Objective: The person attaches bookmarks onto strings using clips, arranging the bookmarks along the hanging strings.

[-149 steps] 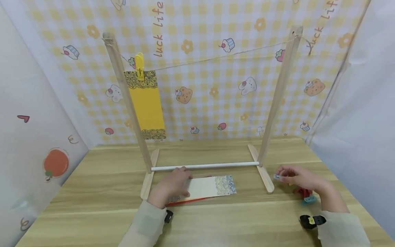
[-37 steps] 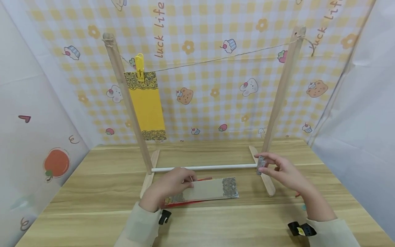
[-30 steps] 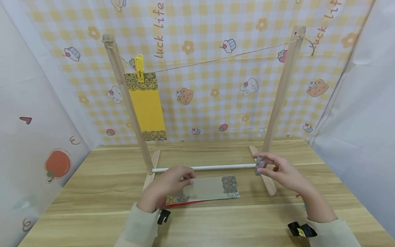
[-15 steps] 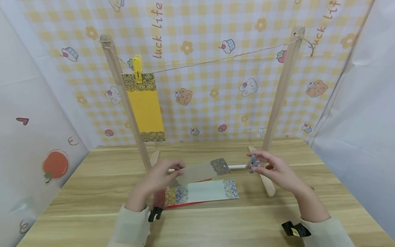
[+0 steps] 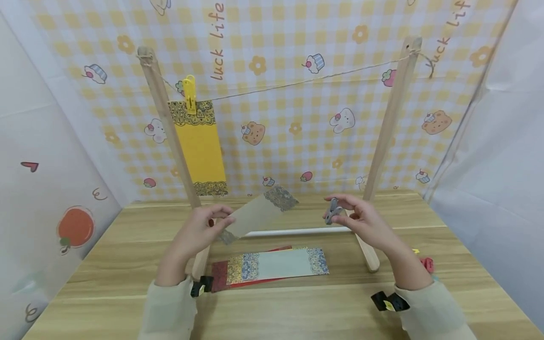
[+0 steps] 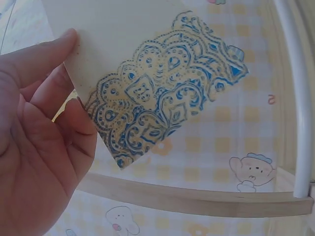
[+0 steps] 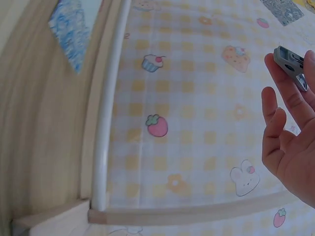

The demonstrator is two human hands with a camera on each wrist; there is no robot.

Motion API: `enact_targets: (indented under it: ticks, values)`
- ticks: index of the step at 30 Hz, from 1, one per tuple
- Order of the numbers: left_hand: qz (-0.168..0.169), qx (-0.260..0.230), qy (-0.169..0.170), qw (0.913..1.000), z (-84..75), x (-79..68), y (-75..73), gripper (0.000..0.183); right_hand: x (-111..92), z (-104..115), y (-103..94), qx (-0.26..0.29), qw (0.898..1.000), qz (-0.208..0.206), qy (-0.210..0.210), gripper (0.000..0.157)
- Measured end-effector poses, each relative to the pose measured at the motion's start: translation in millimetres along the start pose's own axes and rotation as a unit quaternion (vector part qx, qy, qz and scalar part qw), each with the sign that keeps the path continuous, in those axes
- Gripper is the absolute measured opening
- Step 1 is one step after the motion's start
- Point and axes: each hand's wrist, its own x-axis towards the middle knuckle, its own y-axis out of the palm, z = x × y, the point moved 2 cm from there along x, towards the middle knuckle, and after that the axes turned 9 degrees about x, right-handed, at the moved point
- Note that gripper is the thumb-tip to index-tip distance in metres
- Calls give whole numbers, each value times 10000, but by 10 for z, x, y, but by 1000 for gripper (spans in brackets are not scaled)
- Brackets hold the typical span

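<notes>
— What's in the left hand (image 5: 199, 231)?
— A thin, flat patterned strip (image 5: 255, 215), pinched at its edge between thumb and fingers, held tilted above the table (image 5: 314, 314). Its ends carry lacy scrollwork (blue on cream in the left wrist view, greyer from the head).
— And the right hand (image 5: 363, 219)?
— Thumb and fingertips grip a small grey clip (image 5: 333, 211), near the strip but apart from it.
— Other textures?
— Fibrous twine (image 5: 276, 87) between grained wooden posts, a smooth white rod (image 5: 297, 232) below, and overlapping lace-ended cards (image 5: 282, 264) on the table.
— Anything obscured?
— The lower cards are mostly covered. The right forearm partly hides a red clip (image 5: 427, 264). The left wrist view cuts off the strip's far end; in the right wrist view, the thumb overlaps the grey clip.
</notes>
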Motion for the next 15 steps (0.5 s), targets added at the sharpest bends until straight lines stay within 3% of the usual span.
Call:
enact_targets:
  ticks: [6,15]
  values:
    - [-450,-135,108,9988,-27,20,-95,7,162,109,54,182,9987,-457,-136,39]
    - [-634,-326,-114,9974,-26,30,-102,9,414,309,148,388,9975,-525,-253,40]
